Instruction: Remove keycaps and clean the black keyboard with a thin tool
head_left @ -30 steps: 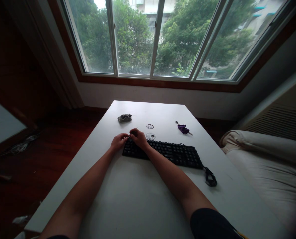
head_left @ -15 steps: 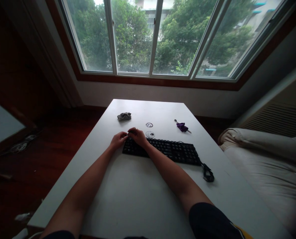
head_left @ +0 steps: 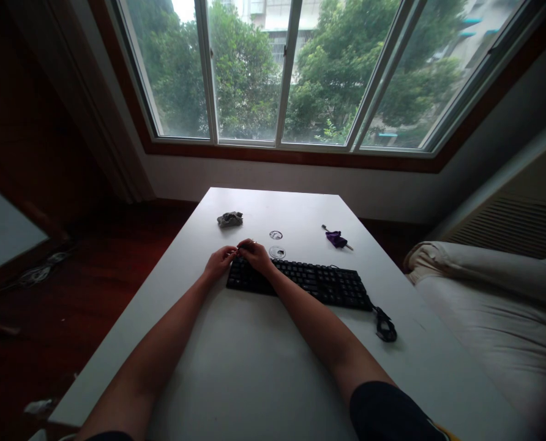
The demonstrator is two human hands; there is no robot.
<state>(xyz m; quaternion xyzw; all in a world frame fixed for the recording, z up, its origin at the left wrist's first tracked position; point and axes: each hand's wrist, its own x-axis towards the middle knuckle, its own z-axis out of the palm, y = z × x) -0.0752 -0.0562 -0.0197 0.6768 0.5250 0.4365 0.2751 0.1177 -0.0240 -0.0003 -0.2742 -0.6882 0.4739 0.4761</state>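
A black keyboard (head_left: 319, 278) lies on the white table (head_left: 254, 361). My left hand (head_left: 220, 262) is at its far left corner, thumb and fingers pinched together. Right beside it, my right hand (head_left: 255, 256) reaches over the keyboard's left end, its fingers bent and closed, the tips meeting those of the left. Whatever sits between the fingertips is too small and too hidden to make out. The right hand covers some of the upper left keys. From the keyboard's right end comes its bundled black cable (head_left: 385, 324).
Beyond the keyboard lie two round clear pieces, the farther disc (head_left: 275, 235) and the nearer disc (head_left: 277, 252). A crumpled grey cloth (head_left: 229, 219) is at the far left. Purple cloth (head_left: 336, 239) lies over a thin stick at the right. A pale sofa (head_left: 475, 306) stands beside the table.
The camera view has tilted up slightly, so everything sits a little lower. Both hands stay at the keyboard's far left corner, with the right fingers shifted slightly.
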